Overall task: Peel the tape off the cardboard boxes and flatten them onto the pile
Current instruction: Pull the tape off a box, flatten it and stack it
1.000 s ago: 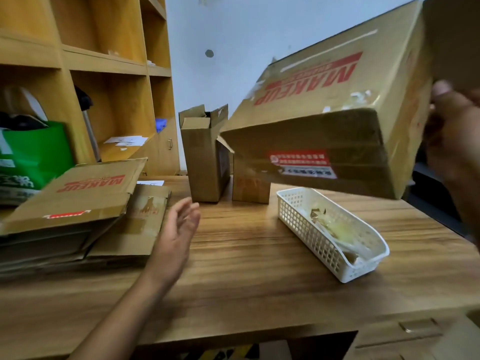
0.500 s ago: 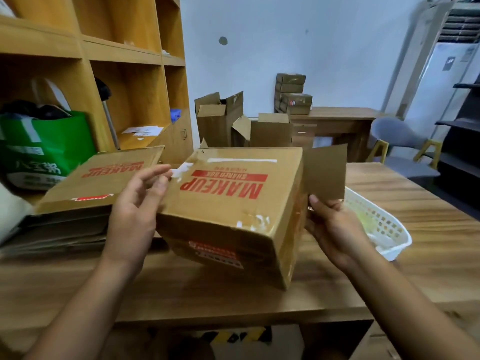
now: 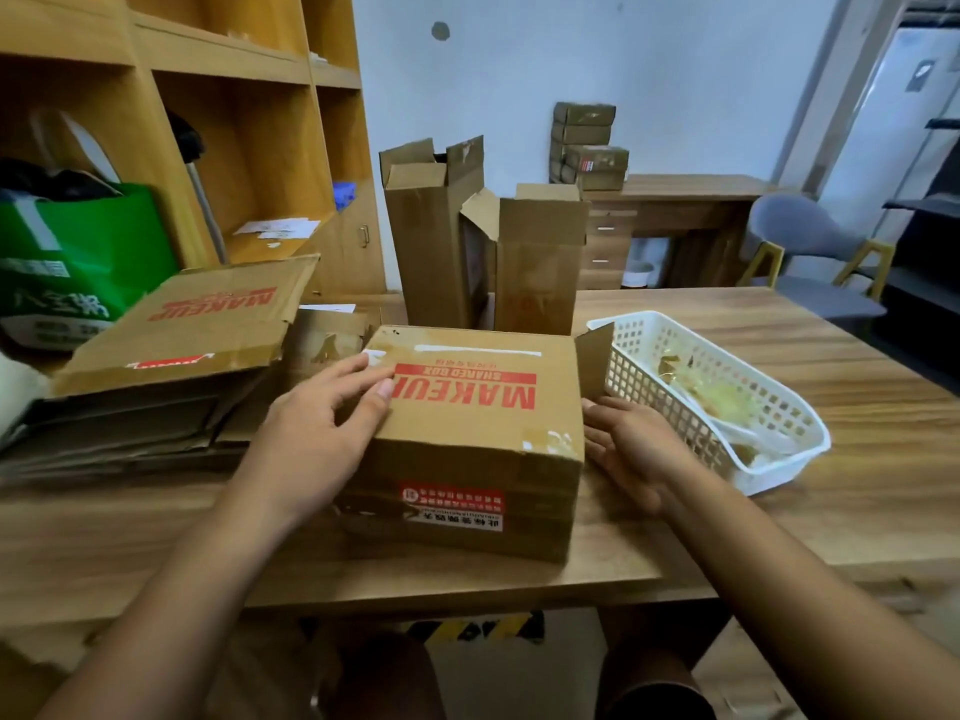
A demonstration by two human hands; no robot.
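Cardboard box (image 3: 478,439) lies between right hand (image 3: 636,452) and left hand (image 3: 322,428) touching its top.

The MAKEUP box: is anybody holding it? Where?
Not gripped: the left hand rests on top of the box; the right hand lies open beside its right side.

A white plastic basket (image 3: 654,392) sat on the wooden table (image 3: 857,387). At the left, a green bag (image 3: 88,241) stood before wooden shelving (image 3: 228,59). Farther back, a grey chair (image 3: 800,226) stood beside a desk (image 3: 691,184) near the wall.
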